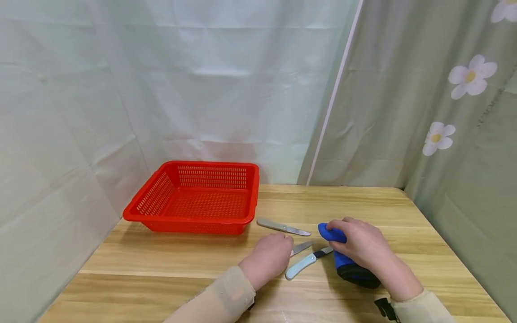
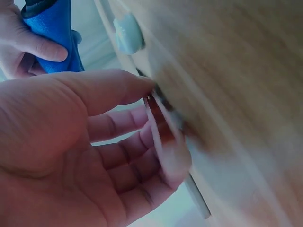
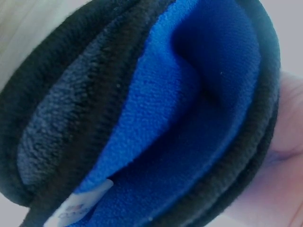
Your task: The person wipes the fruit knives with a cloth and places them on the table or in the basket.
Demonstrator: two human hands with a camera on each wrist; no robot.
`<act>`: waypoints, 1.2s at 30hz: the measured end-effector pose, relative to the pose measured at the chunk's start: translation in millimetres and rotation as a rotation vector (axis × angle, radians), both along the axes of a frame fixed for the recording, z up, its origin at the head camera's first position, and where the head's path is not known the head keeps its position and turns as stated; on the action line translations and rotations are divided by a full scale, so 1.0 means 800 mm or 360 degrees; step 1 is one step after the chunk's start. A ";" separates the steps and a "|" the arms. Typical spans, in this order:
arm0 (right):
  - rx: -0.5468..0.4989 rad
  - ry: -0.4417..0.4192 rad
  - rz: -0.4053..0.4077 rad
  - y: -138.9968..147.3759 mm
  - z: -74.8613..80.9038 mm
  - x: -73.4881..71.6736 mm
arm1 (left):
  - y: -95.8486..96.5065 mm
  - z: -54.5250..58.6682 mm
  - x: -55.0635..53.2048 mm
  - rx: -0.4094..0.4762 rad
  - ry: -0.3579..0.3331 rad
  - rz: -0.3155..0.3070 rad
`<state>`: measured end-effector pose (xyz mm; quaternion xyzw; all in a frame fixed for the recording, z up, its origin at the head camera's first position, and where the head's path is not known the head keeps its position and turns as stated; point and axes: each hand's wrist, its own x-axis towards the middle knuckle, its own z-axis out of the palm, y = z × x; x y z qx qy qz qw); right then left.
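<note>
In the head view my left hand [image 1: 269,253] grips the handle of a small knife, its blade [image 1: 302,247] pointing right, low over the table. The left wrist view shows the thumb and fingers pinching its pale, brown-toned handle [image 2: 171,150]. My right hand [image 1: 359,242] holds a folded blue cloth [image 1: 342,259] with black edging. Its soft folds and a white tag [image 3: 83,205] fill the right wrist view. Between the hands lies a light-blue-handled knife [image 1: 300,266], its tip right at the cloth. A grey-handled knife [image 1: 272,224] rests farther back.
A red plastic basket [image 1: 190,226] with slotted walls stands at the back left of the wooden table [image 1: 169,287]. Behind the table hangs a pale curtain [image 1: 226,89], with a flowered one [image 1: 404,80] on the right.
</note>
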<state>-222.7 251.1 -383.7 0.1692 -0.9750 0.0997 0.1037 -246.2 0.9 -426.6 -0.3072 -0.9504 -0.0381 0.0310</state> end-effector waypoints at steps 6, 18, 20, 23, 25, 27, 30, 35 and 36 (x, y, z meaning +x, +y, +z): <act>-0.0005 0.0066 0.0008 -0.002 0.003 0.004 | -0.013 0.005 0.004 0.0073 -0.0028 0.0025; -0.0074 0.0161 0.0010 -0.013 0.019 0.007 | -0.049 0.034 0.025 0.0276 0.0263 0.0052; -0.0092 0.0162 0.0013 -0.016 0.022 0.008 | -0.054 0.040 0.027 0.0261 0.0321 0.0068; -0.0120 0.0166 0.0021 -0.021 0.025 0.008 | -0.061 0.046 0.031 0.0264 0.0410 0.0065; -0.0136 0.0171 0.0021 -0.024 0.027 0.008 | -0.066 0.048 0.033 0.0288 0.0466 0.0044; -0.0148 0.0183 0.0025 -0.027 0.028 0.009 | -0.071 0.050 0.035 0.0314 0.0509 0.0027; -0.0159 0.0207 0.0033 -0.032 0.031 0.011 | -0.077 0.055 0.038 0.0352 0.0530 0.0026; -0.0185 0.0235 0.0058 -0.042 0.039 0.015 | -0.084 0.062 0.040 0.0389 0.0512 0.0040; -0.0187 0.0237 0.0061 -0.044 0.040 0.016 | -0.085 0.062 0.041 0.0398 0.0515 0.0037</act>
